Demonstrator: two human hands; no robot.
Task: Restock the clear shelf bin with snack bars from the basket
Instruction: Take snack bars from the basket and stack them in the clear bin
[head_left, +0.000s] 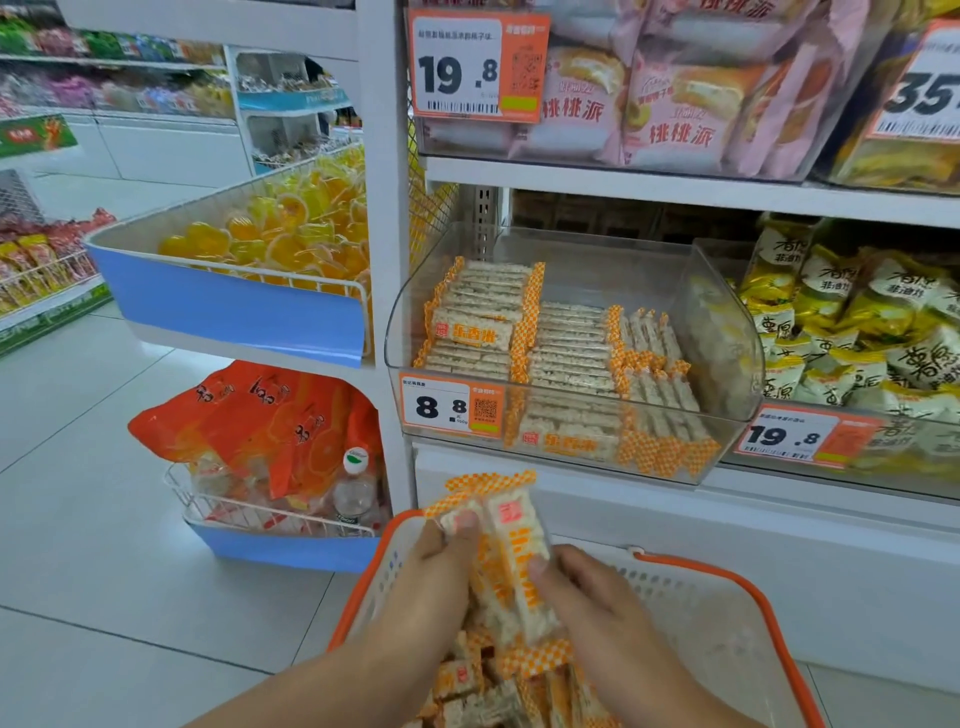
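Both my hands hold one bunch of bars (511, 551) over the basket (727, 577), the left hand (441, 566) pinching its upper end, the right hand (576, 587) gripping its side, with more bars loose in the basket below. These look light, crumbly under slick wrappers, so I'd hold them by the long edges, not the frilled ends. Beyond, the bin (727, 332) sits part-filled, with room toward its right wall.

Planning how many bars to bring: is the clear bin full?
Partly full: clear bin has stacked bars left, open space above.
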